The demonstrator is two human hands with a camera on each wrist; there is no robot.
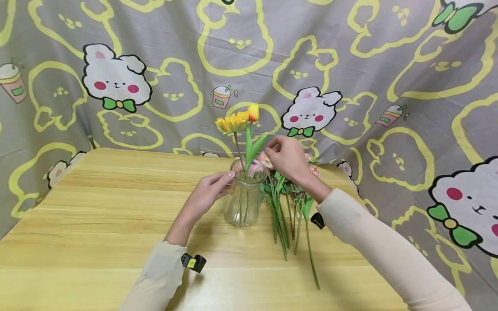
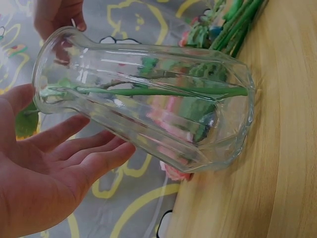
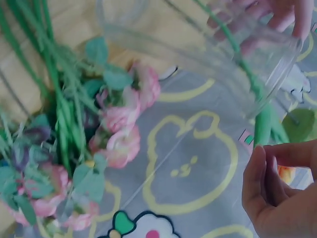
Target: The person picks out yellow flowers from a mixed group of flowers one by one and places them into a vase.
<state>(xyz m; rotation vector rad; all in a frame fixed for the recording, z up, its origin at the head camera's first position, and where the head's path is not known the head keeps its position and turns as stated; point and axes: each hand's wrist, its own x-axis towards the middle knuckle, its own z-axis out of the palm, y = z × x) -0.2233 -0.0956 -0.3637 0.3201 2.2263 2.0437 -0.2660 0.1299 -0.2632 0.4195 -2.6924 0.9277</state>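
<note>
A clear glass vase (image 1: 242, 207) stands upright on the table, holding a yellow sunflower (image 1: 232, 122) and an orange-yellow tulip (image 1: 253, 113). Their stems show through the glass. My left hand (image 1: 208, 192) is at the vase's left side, thumb by the rim; in the left wrist view its fingers (image 2: 101, 157) lie fairly straight along the glass. Right of the rim, my right hand (image 1: 289, 160) has thumb and forefinger together at a green tulip leaf (image 3: 262, 126), pinching it in the right wrist view. The tulip's bloom is mostly hidden behind that hand there.
Right of the vase lies a bunch of pink flowers (image 3: 121, 144) with green stems (image 1: 282, 220) pointing toward me. One long stem (image 1: 312, 259) reaches nearer the front. A patterned grey cloth (image 1: 175, 43) hangs behind the wooden table (image 1: 97, 224).
</note>
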